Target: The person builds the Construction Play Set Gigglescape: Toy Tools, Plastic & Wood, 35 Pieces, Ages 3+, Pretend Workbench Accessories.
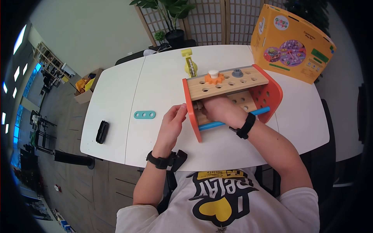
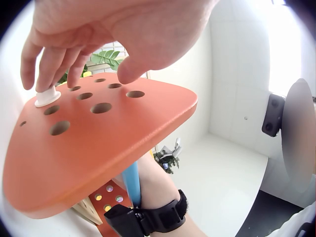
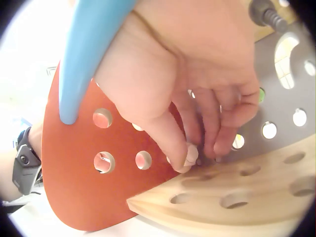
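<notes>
An open toy workbench of pale wood has red side panels (image 1: 270, 91) and a blue rod (image 1: 211, 125) along its front. My left hand (image 1: 173, 123) is outside the left panel. In the left wrist view its fingers, fairly straight, reach down to a white flanged peg head (image 2: 48, 98) on that panel's outer face. My right hand (image 1: 220, 108) reaches inside, under the perforated top board (image 1: 229, 83). Its thumb and fingers pinch a small pale round piece (image 3: 191, 155) close to the inner side of the same panel; the fingers partly hide it.
On the top board sit an orange gear (image 1: 214, 79) with a white cap and a grey bolt (image 1: 237, 73). Behind is a yellow-green toy (image 1: 190, 66). A teal three-hole strip (image 1: 144, 115) and black case (image 1: 102, 132) lie left. A yellow box (image 1: 293, 42) stands back right.
</notes>
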`<state>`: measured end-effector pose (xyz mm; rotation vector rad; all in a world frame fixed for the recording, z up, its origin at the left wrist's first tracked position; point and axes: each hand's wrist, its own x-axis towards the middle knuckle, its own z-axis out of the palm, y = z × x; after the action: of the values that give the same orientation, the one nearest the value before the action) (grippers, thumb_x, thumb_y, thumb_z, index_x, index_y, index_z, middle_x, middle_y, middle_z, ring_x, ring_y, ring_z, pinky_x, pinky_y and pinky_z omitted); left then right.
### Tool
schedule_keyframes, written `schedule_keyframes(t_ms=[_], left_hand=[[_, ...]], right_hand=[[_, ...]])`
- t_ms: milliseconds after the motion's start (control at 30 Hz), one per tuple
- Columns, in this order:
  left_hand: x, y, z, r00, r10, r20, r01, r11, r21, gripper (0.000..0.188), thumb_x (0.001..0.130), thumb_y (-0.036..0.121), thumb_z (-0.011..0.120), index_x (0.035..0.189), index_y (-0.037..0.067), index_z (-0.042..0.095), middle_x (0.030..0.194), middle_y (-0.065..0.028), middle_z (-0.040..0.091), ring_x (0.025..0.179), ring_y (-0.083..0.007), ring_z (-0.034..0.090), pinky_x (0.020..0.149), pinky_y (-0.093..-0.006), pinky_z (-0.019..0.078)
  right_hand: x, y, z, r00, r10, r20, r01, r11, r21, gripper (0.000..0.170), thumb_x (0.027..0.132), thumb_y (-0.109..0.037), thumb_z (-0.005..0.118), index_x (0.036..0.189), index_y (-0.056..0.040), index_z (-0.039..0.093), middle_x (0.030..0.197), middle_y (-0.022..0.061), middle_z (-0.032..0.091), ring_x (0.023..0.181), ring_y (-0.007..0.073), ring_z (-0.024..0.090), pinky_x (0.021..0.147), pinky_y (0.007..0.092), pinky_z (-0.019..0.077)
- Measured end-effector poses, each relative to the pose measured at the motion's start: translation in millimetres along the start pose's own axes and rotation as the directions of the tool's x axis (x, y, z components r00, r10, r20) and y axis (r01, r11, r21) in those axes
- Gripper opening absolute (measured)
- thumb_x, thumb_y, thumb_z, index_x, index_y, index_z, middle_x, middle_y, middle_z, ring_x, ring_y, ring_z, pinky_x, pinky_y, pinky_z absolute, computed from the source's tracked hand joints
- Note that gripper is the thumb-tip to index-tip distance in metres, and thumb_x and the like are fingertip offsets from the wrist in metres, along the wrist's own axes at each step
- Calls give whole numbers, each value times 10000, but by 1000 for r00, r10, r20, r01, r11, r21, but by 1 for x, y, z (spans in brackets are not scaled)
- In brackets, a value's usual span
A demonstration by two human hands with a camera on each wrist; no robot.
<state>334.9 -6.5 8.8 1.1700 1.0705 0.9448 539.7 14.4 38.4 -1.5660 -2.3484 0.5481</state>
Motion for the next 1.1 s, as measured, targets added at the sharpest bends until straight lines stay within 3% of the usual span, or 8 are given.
schedule_keyframes(t_ms=[167, 367, 567, 667, 767, 867, 967, 1100], left_hand=[[-2, 2, 2, 1000, 0, 1, 0, 1000, 12, 472, 1093, 389, 539, 1288, -32, 625, 1217, -96, 683, 1167, -160, 594, 1053, -331, 435], [-3, 4, 3, 1000, -12, -2, 12, 1000, 19, 469, 1095, 391, 533, 1264, -35, 633, 1200, -100, 691, 1164, -162, 597, 1048, -333, 438], [-2, 2, 4, 1000, -2, -14, 2, 1000, 23, 471, 1098, 387, 528, 1254, -44, 637, 1187, -103, 695, 1151, -163, 605, 1050, -333, 443], [-3, 3, 5, 1000, 3, -12, -3, 1000, 24, 470, 1100, 380, 523, 1255, -49, 635, 1186, -110, 696, 1151, -167, 610, 1060, -335, 447], [-4, 3, 5, 1000, 2, -11, -2, 1000, 30, 467, 1102, 372, 519, 1257, -54, 633, 1188, -115, 696, 1151, -172, 614, 1074, -339, 447], [-4, 3, 6, 1000, 1, -14, -1, 999, 35, 464, 1104, 367, 517, 1255, -56, 633, 1187, -118, 696, 1151, -174, 617, 1083, -343, 446], [-5, 6, 7, 1000, -1, -17, 2, 999, 36, 463, 1104, 366, 515, 1251, -56, 635, 1181, -118, 697, 1148, -174, 617, 1082, -342, 448], [-4, 2, 6, 1000, 13, -23, -11, 998, 64, 465, 1105, 367, 513, 1249, -58, 636, 1175, -119, 699, 1144, -174, 619, 1077, -337, 451]], right_hand=[[0, -1, 0, 1000, 11, 2, -11, 997, 71, 357, 842, 77, 610, 1185, 6, 682, 1202, 214, 698, 1141, 375, 662, 967, 435, 551], [-2, -2, -3, 991, 28, 130, -20, 998, -60, 357, 834, 54, 631, 1169, -32, 721, 1203, 181, 707, 1162, 351, 657, 988, 424, 540], [1, 4, 7, 993, -72, -91, 70, 997, -28, 319, 833, 56, 628, 1140, 12, 705, 1167, 204, 711, 1113, 361, 677, 952, 436, 557], [0, 7, 10, 991, -80, -111, 82, 996, 19, 311, 822, 59, 638, 1125, 29, 698, 1158, 212, 711, 1091, 364, 686, 935, 440, 564], [3, 10, 11, 999, -50, -13, 51, 998, 40, 315, 822, 52, 647, 1131, 22, 699, 1156, 210, 712, 1093, 358, 686, 930, 434, 567], [1, 5, 6, 994, -30, 104, 36, 997, -62, 310, 832, 43, 650, 1137, 15, 700, 1158, 210, 712, 1094, 354, 687, 925, 428, 569], [-3, 0, 0, 993, -6, 117, 16, 996, -89, 300, 841, 34, 653, 1136, 6, 701, 1149, 210, 713, 1093, 357, 685, 918, 428, 570], [-2, 2, 4, 999, -25, -41, 23, 999, -42, 302, 852, 43, 632, 1145, 1, 695, 1141, 210, 711, 1089, 366, 680, 914, 437, 569]])
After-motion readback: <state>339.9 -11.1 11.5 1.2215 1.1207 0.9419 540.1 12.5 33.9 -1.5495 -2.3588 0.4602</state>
